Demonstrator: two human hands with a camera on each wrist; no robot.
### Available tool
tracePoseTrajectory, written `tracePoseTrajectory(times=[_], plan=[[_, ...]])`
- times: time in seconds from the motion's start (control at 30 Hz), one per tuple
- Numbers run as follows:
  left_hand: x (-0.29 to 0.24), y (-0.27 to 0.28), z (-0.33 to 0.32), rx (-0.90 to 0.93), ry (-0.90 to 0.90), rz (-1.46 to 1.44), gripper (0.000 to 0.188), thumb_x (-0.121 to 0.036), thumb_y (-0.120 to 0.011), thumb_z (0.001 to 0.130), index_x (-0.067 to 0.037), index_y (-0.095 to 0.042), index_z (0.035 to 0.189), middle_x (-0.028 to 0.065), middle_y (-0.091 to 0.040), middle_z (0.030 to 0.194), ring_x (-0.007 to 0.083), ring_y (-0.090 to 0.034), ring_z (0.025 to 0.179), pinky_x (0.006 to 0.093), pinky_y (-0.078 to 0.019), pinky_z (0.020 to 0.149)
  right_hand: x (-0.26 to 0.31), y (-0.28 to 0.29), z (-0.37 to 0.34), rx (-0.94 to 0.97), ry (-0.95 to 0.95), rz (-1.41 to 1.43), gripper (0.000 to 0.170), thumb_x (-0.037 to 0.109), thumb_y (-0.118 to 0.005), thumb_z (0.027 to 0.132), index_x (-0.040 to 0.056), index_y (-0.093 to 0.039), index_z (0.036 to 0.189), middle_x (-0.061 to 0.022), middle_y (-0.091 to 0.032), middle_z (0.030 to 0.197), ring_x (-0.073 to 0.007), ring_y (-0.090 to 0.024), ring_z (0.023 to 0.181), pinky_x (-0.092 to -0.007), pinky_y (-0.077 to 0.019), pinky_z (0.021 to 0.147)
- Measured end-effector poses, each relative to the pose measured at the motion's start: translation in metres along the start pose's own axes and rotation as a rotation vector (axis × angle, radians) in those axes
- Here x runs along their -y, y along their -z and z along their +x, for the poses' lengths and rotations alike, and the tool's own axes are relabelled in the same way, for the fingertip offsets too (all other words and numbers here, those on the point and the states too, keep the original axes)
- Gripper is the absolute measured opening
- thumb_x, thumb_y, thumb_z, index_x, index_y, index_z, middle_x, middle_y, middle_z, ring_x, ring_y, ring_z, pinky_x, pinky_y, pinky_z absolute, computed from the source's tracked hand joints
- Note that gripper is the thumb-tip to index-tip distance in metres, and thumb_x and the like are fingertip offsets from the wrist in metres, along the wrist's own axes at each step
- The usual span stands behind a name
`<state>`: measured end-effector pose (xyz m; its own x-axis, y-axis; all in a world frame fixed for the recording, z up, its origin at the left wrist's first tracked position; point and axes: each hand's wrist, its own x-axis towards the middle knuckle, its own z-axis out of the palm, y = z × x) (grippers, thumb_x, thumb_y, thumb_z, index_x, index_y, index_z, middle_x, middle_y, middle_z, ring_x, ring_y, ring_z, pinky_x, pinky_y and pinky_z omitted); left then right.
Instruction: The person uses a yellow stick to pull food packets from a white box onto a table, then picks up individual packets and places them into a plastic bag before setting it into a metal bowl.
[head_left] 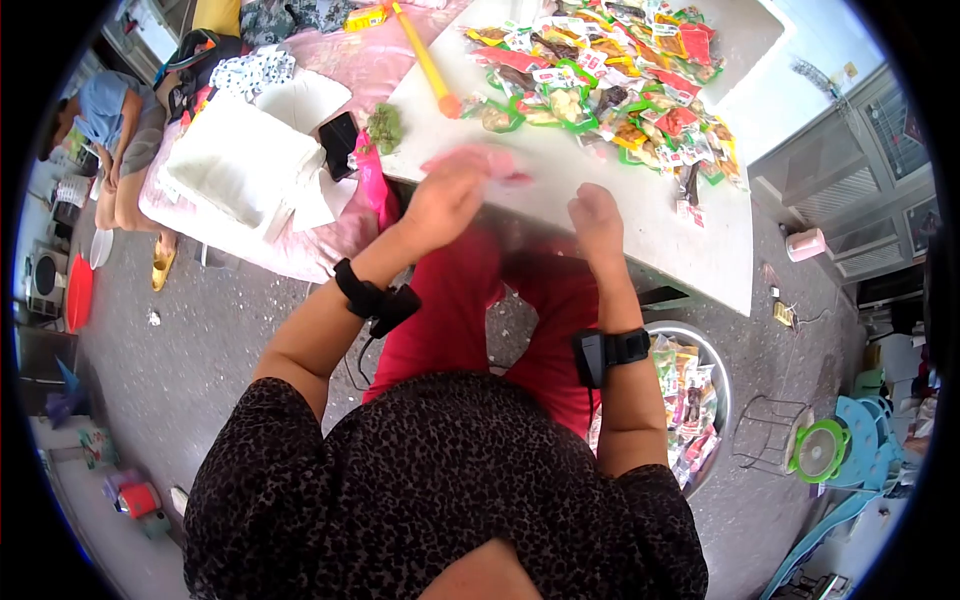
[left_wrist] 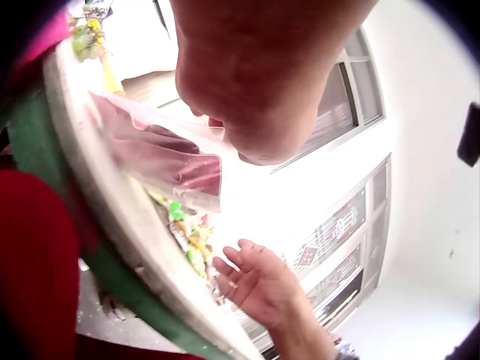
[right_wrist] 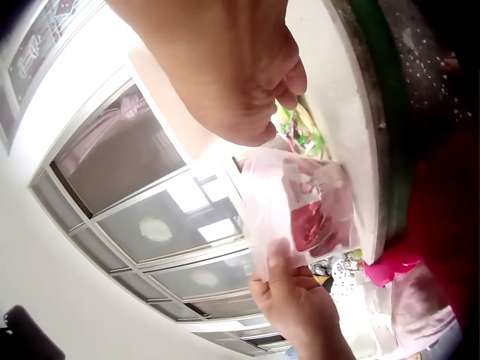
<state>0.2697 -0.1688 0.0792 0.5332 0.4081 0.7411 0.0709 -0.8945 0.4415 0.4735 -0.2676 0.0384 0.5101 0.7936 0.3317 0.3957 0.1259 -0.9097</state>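
Observation:
My left hand (head_left: 447, 205) pinches a translucent pink plastic bag (right_wrist: 307, 206) by its edge, over the near edge of the white table (head_left: 700, 235). Dark red contents show through the bag's side. In the left wrist view the bag (left_wrist: 169, 154) hangs below the left hand (left_wrist: 251, 90). My right hand (head_left: 597, 215) is apart from the bag, to its right, with nothing in it; its fingers (left_wrist: 238, 279) are loosely bent. Beyond both hands lies a heap of small sealed food packets (head_left: 620, 100) in many colours.
A steel basin (head_left: 725, 400) with more packets stands on the floor to the right. A yellow stick (head_left: 425, 60) and green grapes (head_left: 383, 128) lie left of the heap. A white foam box (head_left: 235, 170) and black phone (head_left: 338, 140) rest further left. Another person (head_left: 110, 115) sits far left.

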Motion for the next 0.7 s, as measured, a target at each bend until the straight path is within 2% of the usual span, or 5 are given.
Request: tracePoseTrajectory(times=[0.07,0.23,0.4,0.5,0.7], plan=[[-0.001,0.009,0.021,-0.035,0.094,-0.194,0.009,-0.008,-0.052,0.075,-0.001,-0.052,0.081,0.0139,-0.053,0.083,0.0287,-0.052,0.08,0.0312,-0.0412,0.073,0.012,0.007,0.007,0.008,0.023,0.058,0.026,0.004,-0.058,0.072,0.0015,-0.048,0.097,-0.0022,-0.051,0.082,-0.0098,-0.049,0.076,-0.0202,-0.0412,0.062],[-0.026,0.038,0.055,0.024,0.491,-0.571,0.012,-0.012,-0.047,0.082,-0.002,-0.054,0.081,-0.0035,-0.053,0.072,0.0034,-0.045,0.067,0.0188,-0.0381,0.06,0.052,0.03,0.016,0.081,0.086,0.168,0.035,0.004,-0.059,0.072,0.0022,-0.045,0.104,-0.0042,-0.051,0.094,-0.0109,-0.048,0.087,-0.0226,-0.041,0.068],[-0.044,0.031,0.044,0.19,0.629,-0.741,0.011,-0.012,-0.047,0.083,-0.004,-0.053,0.081,-0.0044,-0.05,0.069,0.0023,-0.043,0.063,0.0174,-0.0379,0.056,0.102,0.041,0.007,0.196,0.19,-0.105,0.044,0.013,-0.063,0.07,-0.0007,-0.044,0.107,-0.0082,-0.05,0.103,-0.0174,-0.047,0.097,-0.0293,-0.0406,0.075],[-0.055,0.026,0.033,0.316,0.642,-0.783,0.011,-0.013,-0.046,0.084,-0.004,-0.052,0.087,-0.0043,-0.049,0.069,0.0021,-0.042,0.06,0.0168,-0.0368,0.051,0.118,0.04,-0.001,0.391,0.176,-0.167,0.028,0.014,-0.059,0.071,-0.0006,-0.051,0.093,-0.0114,-0.054,0.086,-0.0216,-0.052,0.082,-0.0291,-0.0411,0.068],[-0.074,0.029,0.033,0.183,0.597,-0.742,0.011,-0.011,-0.046,0.084,-0.003,-0.052,0.087,-0.003,-0.049,0.07,0.0024,-0.042,0.061,0.0174,-0.0364,0.053,0.139,0.044,-0.008,0.489,0.341,-0.349,0.011,0.012,-0.051,0.074,0.0018,-0.052,0.078,-0.0145,-0.052,0.072,-0.0322,-0.05,0.069,-0.0366,-0.0399,0.062]])
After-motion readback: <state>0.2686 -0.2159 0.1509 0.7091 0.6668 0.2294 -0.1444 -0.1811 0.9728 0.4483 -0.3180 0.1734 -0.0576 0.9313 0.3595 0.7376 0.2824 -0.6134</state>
